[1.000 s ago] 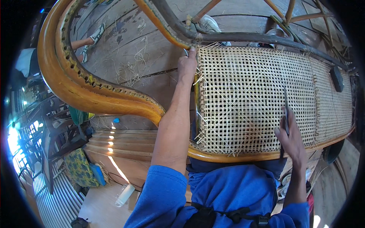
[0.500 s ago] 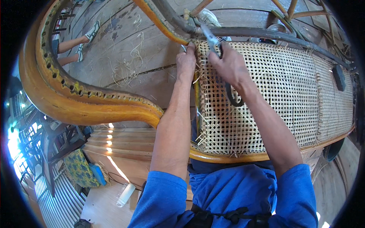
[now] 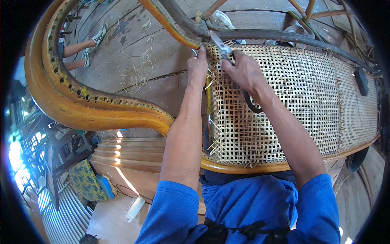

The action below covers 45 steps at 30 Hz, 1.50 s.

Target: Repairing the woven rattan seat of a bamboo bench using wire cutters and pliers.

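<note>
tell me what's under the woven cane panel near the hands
Through the woven cane panel only dark gaps show; nothing beneath can be made out. On top, the right hand holds pliers and the left hand presses its edge.

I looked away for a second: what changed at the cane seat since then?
The right hand left the near middle of the woven cane panel and carried its pliers to the far left corner. The left hand stayed pressed at that corner edge.
</note>
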Each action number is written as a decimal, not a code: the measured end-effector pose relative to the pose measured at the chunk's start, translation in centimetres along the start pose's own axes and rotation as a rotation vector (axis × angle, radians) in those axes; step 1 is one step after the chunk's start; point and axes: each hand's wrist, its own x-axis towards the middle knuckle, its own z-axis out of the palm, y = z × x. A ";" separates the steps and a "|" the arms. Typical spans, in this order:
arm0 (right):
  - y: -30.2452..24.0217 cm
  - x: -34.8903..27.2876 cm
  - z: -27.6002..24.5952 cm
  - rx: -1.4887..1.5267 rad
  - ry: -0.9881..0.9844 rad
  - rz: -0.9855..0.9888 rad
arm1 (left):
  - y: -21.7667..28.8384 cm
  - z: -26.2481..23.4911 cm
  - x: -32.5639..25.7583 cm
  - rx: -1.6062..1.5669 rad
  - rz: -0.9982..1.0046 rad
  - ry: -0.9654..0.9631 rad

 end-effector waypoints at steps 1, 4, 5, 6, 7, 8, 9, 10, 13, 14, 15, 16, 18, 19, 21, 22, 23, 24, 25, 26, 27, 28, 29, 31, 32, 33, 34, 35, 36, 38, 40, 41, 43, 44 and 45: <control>0.0 -0.2 0.1 0.025 0.039 -0.011 | 0.1 -0.2 -0.1 0.008 0.017 0.014; 0.2 -0.7 0.3 -0.063 -0.010 -0.058 | 0.1 0.0 0.0 -0.001 0.037 0.000; 0.4 -0.8 0.2 -0.155 -0.104 -0.027 | 0.2 0.2 0.1 -0.003 0.038 -0.010; 0.4 -0.9 -0.1 -0.161 -0.098 -0.056 | 0.5 0.3 0.1 0.049 0.045 0.004; 0.7 -1.3 -0.9 -0.165 -0.087 -0.044 | 0.8 0.8 0.0 0.100 0.053 0.014; 1.1 -2.1 -2.1 -0.062 -0.021 0.038 | 1.0 1.7 -0.5 0.076 0.046 0.019; 0.6 -3.1 -2.5 0.056 0.020 0.095 | 0.8 0.8 -0.6 0.086 0.044 0.034; 0.8 -4.5 -3.6 0.054 0.063 0.051 | 0.6 0.0 -0.3 0.123 0.069 0.045; 5.6 -10.5 -5.3 0.291 0.334 0.017 | -0.7 -0.2 0.8 0.149 0.110 0.088; 6.0 -13.2 -7.3 0.249 0.225 0.172 | -1.3 -0.8 1.3 0.145 0.112 0.146; 7.5 -16.1 -8.2 0.244 0.306 0.161 | -1.5 -0.5 1.7 0.136 0.126 0.139; 11.2 -18.7 -7.8 0.207 0.440 0.107 | -1.8 -0.7 2.2 -0.054 0.139 0.160; 14.3 -24.8 -9.3 0.138 0.414 0.286 | 0.0 -1.4 0.4 -0.039 0.178 0.187; 16.4 -27.9 -9.0 0.069 0.481 0.293 | 0.8 -2.1 -0.4 -0.031 0.187 0.188; 19.3 -33.1 -8.1 0.070 0.510 0.445 | 1.7 -3.7 -1.8 0.197 0.341 0.195; 21.3 -35.9 -7.2 0.097 0.531 0.540 | 3.2 -3.4 -3.8 0.203 0.347 0.188; 23.3 -38.4 -5.8 0.128 0.549 0.633 | 5.4 -2.9 -6.5 0.432 0.331 0.111; 25.1 -40.6 -4.0 0.138 0.549 0.638 | 6.5 -2.5 -8.2 0.660 0.308 0.033; 26.9 -42.3 -2.1 0.033 0.565 0.630 | 6.9 -2.5 -8.7 0.675 0.310 0.044; 27.9 -43.4 -0.9 -0.081 0.585 0.628 | 6.9 -2.1 -8.9 0.893 0.331 -0.051; 28.1 -43.9 -0.2 -0.068 0.581 0.627 | 7.2 -2.1 -9.1 1.114 0.349 -0.143; 28.4 -44.4 0.4 -0.031 0.530 0.664 | 7.2 -2.0 -9.0 1.223 0.425 -0.186; 28.6 -44.6 0.8 0.007 0.480 0.702 | 7.2 -1.9 -8.8 1.235 0.427 -0.185; 27.8 -44.3 0.4 0.049 0.448 0.749 | 7.1 -1.4 -8.2 1.338 0.474 -0.172; 27.7 -44.1 0.4 0.065 0.501 0.720 | 7.3 -1.6 -7.8 1.350 0.476 -0.174; 27.7 -44.0 0.2 0.078 0.555 0.692 | 7.7 -1.8 -7.3 1.338 0.494 -0.207; 27.4 -43.7 -0.2 0.120 0.569 0.709 | 7.9 -1.9 -7.1 1.325 0.510 -0.239; 27.3 -43.4 -0.6 0.128 0.564 0.713 | 7.8 -1.7 -7.2 1.334 0.508 -0.241; 27.3 -43.1 -1.0 0.060 0.627 0.643 | 7.7 -1.3 -7.3 1.471 0.608 -0.262; 26.8 -42.0 -2.1 0.023 0.721 0.553 | 7.1 -1.1 -7.4 1.590 0.852 -0.342; 25.5 -39.8 -3.7 0.144 0.739 0.479 | 7.7 -1.5 -7.3 1.551 0.839 -0.318; 24.8 -38.4 -4.4 0.252 0.762 0.400 | 7.8 -1.5 -6.9 1.499 0.829 -0.291; 23.4 -35.6 -5.8 0.275 0.705 0.322 | 6.4 -1.9 -6.6 1.437 0.855 -0.208; 23.0 -34.2 -6.3 0.300 0.655 0.237 | 6.1 -2.3 -6.6 1.371 0.887 -0.116; 22.8 -33.4 -6.8 0.297 0.651 0.246 | 6.5 -2.4 -7.0 1.371 0.883 -0.127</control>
